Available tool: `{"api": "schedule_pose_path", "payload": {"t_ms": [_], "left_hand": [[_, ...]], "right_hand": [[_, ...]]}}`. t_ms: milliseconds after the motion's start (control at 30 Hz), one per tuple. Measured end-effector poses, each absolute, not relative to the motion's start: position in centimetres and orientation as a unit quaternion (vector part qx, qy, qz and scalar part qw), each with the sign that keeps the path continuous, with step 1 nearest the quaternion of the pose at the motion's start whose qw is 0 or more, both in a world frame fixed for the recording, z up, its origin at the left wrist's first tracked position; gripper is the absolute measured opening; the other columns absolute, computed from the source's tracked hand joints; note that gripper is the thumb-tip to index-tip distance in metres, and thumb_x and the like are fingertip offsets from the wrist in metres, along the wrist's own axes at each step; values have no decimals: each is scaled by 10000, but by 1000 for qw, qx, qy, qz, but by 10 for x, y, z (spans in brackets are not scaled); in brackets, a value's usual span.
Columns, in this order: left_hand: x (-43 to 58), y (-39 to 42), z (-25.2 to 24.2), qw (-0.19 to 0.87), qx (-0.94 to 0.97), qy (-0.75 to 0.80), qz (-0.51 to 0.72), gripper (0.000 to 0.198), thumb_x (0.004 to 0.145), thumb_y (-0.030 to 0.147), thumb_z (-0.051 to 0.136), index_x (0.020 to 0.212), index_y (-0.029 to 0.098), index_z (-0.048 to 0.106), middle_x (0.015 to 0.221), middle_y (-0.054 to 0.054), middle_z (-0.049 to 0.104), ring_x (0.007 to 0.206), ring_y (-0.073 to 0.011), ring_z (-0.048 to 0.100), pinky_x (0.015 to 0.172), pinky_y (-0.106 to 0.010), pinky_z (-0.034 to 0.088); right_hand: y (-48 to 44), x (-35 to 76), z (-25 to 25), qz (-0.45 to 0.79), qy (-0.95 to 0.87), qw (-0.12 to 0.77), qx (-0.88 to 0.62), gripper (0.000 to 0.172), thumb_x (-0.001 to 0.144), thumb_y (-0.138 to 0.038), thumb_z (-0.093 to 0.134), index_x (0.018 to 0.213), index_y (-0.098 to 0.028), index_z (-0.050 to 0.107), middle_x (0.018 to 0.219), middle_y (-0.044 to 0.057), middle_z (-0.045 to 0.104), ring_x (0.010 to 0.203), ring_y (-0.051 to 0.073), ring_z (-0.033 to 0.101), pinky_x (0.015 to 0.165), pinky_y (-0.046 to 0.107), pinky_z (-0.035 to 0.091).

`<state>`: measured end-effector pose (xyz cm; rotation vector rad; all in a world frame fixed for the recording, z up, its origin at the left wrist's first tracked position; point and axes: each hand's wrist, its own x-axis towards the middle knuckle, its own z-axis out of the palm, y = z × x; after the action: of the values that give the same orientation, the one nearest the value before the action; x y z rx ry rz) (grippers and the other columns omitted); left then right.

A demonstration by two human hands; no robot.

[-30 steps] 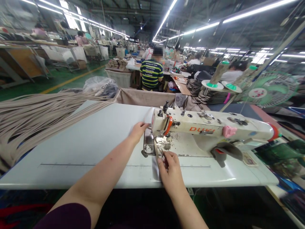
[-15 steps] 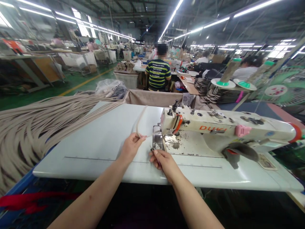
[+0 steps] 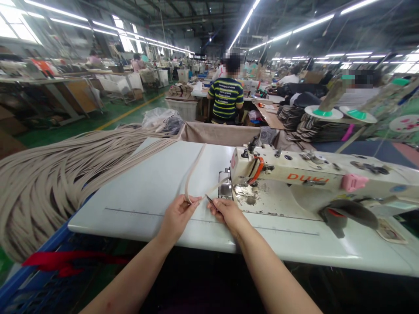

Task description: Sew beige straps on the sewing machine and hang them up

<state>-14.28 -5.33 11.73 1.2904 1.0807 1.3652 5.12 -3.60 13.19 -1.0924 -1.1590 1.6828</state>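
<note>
My left hand (image 3: 179,216) pinches a narrow beige fabric strip (image 3: 190,176) between thumb and fingers. From there the strip curves away over the white table, and another stretch runs right to the needle area of the sewing machine (image 3: 275,172). My right hand (image 3: 225,213) is closed around small dark thread snips (image 3: 210,199), mostly hidden in the fingers. Their tip points up and left, at the strip just right of my left fingertips. Whether the blades touch the strip I cannot tell.
A large bundle of beige strips (image 3: 49,174) drapes over a blue crate (image 3: 42,279) at the left. A ruler line (image 3: 137,213) crosses the tabletop (image 3: 108,231). Thread cones (image 3: 330,98) stand at the right. A person in a striped shirt (image 3: 225,99) sits ahead, facing away.
My right hand has come up with the snips, bringing their tip to the strip beside my left fingers. My left hand has lowered slightly, still pinching it. The view has turned left.
</note>
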Motion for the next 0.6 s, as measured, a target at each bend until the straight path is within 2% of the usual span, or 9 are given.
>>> {"api": "schedule_pose_path", "payload": {"t_ms": [267,367,433,533,600], "left_hand": [[-150,-64,127,493,529,448,526,284,868,446,762,942,195,649,1073,-94,782,1090,-233,723,1009,-345,556],[-153,-67,128,498,546,458,494,289,880,468,741,929,197,652,1039,-90,781,1043,-235,728,961,-348,568],[-158,-69,129,490,560,466,479,286,897,475,716,931,198,656,1068,-94,767,1048,-234,713,938,-347,568],[-173,-71,131,504,554,470,468,280,912,476,691,963,205,643,1131,-88,735,1116,-235,675,949,-348,554],[-188,-71,131,526,543,481,445,304,905,494,687,987,208,628,1035,-70,734,1025,-224,688,887,-337,561]], "right_hand": [[-43,50,131,616,-520,392,-443,527,878,-680,561,881,-161,652,627,-44,460,475,82,251,469,238,174],[-47,57,137,566,-549,397,-470,416,887,-604,588,847,-190,605,673,-31,485,539,116,353,515,246,264],[-54,64,141,447,-610,388,-527,285,866,-463,674,825,-201,571,749,-7,528,655,156,459,606,268,355],[-69,76,143,122,-708,288,-633,115,872,-250,688,945,-176,640,981,84,605,912,247,565,810,343,442],[-79,85,140,-13,-717,196,-669,284,902,-188,657,1186,-172,664,1098,122,615,988,277,594,846,361,465]]}}
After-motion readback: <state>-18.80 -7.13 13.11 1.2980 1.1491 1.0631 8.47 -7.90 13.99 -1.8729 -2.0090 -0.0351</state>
